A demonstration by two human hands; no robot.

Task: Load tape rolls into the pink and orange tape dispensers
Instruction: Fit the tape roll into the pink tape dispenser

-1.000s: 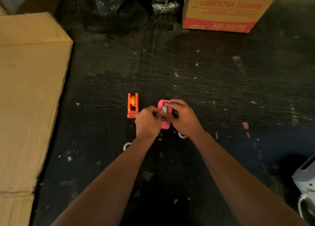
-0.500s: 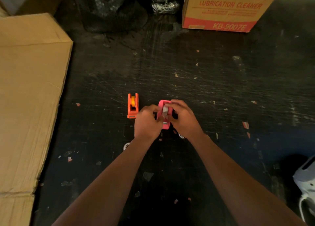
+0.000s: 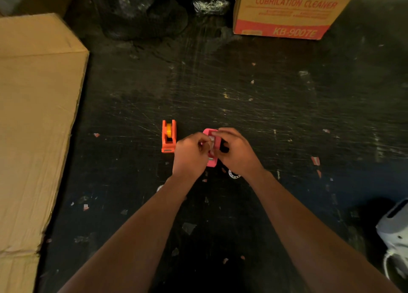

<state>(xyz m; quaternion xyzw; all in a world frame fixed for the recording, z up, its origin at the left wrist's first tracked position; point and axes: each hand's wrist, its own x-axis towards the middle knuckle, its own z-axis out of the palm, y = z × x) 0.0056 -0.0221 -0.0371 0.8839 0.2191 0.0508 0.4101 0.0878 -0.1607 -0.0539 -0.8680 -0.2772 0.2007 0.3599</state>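
Observation:
An orange tape dispenser point(image 3: 169, 136) stands on the dark scratched floor with a yellowish roll seated in it. Just to its right is the pink tape dispenser point(image 3: 213, 160), mostly covered by my hands. My left hand point(image 3: 190, 154) pinches at its left side. My right hand point(image 3: 236, 151) curls over its top, fingers on a pale tape roll point(image 3: 212, 140) that sits in the pink dispenser's slot. A small white ring-shaped core point(image 3: 234, 174) lies on the floor below my right wrist; another white bit point(image 3: 159, 188) peeks out beside my left forearm.
A large flat cardboard box point(image 3: 35, 127) fills the left side. A "Lubrication Cleaner" carton point(image 3: 284, 12) stands at the back right, crumpled plastic wrap point(image 3: 143, 8) at the back. A white device point(image 3: 395, 233) sits at the lower right. Paper scraps litter the floor.
Both hands stay on the pink dispenser; my right fingers have shifted further left over the pale roll, and my left fingers have closed in on it. The orange dispenser has not moved.

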